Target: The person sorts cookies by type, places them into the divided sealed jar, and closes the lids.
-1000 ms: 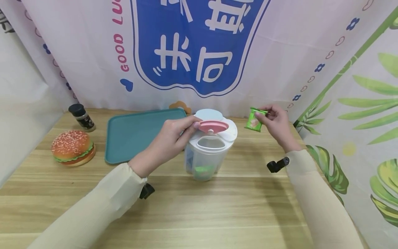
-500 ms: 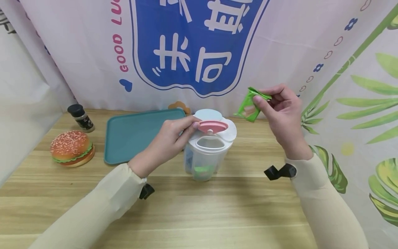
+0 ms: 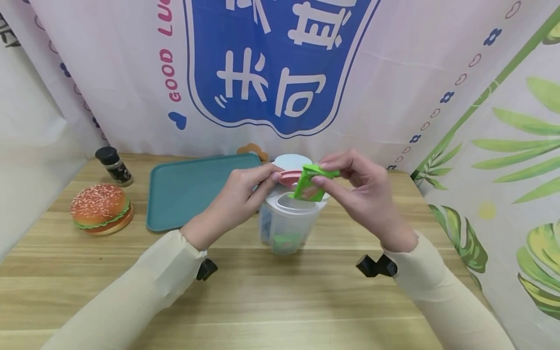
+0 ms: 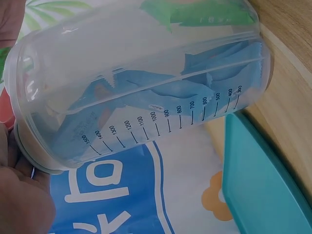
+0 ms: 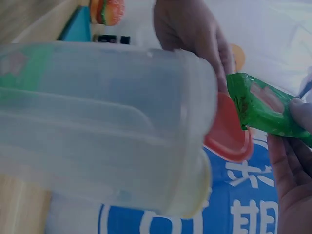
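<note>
A clear divided storage container (image 3: 288, 223) with a white top stands upright on the table. Its pink flap lid (image 3: 288, 178) is raised, and my left hand (image 3: 238, 194) pinches that lid's edge between thumb and fingers. Just above the uncovered opening, my right hand (image 3: 358, 189) pinches a small green snack packet (image 3: 309, 187) by one end. Through the wall of the front compartment a green packet (image 4: 214, 14) shows at the bottom. Several blue packets (image 4: 146, 87) fill the neighbouring compartment, which bears a printed scale.
Left of the container lies a teal tray (image 3: 188, 194). Farther left are a toy hamburger (image 3: 101, 209) and a black-capped seasoning jar (image 3: 114, 166). A printed cloth (image 3: 131, 87) hangs behind the wooden table (image 3: 245, 301).
My right hand lifted the green snack packet at the right, then carried it left to above the container's opening. The left hand has stayed on the pink lid.
</note>
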The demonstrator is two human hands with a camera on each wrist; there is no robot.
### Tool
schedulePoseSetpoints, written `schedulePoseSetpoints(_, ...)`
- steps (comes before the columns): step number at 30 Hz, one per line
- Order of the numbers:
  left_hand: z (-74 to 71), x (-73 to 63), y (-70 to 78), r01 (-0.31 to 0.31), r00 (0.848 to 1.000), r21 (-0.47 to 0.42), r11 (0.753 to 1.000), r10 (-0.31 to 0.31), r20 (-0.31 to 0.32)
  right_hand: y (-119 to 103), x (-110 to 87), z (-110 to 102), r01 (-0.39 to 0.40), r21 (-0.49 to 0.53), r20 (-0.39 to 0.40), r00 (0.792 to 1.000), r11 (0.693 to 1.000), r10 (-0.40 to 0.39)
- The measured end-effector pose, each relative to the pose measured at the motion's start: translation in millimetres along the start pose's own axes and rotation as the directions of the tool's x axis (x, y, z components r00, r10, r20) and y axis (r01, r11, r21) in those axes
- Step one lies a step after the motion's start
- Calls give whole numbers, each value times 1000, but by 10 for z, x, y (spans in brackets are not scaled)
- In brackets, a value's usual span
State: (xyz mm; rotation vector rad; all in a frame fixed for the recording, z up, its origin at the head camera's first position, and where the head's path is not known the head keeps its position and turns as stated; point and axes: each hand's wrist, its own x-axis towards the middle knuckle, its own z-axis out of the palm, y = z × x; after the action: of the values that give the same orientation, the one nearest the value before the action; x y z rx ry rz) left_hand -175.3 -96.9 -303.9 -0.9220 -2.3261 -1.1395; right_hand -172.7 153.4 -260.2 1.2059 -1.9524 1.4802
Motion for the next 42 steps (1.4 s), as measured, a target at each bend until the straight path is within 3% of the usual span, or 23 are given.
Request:
schedulePoseSetpoints(6,0,2,-5,-9,1000,3,1000,9,2,66,-94,127,60,-125,58,997,990,-53)
schedulePoseSetpoints(11,7,2,-11,-18,1000,9,1000,18,-2,97,-135,170,76,-168,105,993,983,-59)
schedulePoseSetpoints(17,13,-5,-11,-14,1000,8,1000,14,0,94,-196,160,30,-190,155,988,981,0)
schedulePoseSetpoints(22,12,-6,-13,-20,1000,4,1000,20,0,83,-241,136,-1,-260,233,970,966,64)
schedulePoseSetpoints(31,14,-2,8,-27,1000,11,1000,27,-10,69,-281,119,0,-314,289,953,949,96)
schedulePoseSetpoints(42,19,-5,-2,-29,999,22,999,29,-23,63,-328,114,116,-355,310,951,928,0)
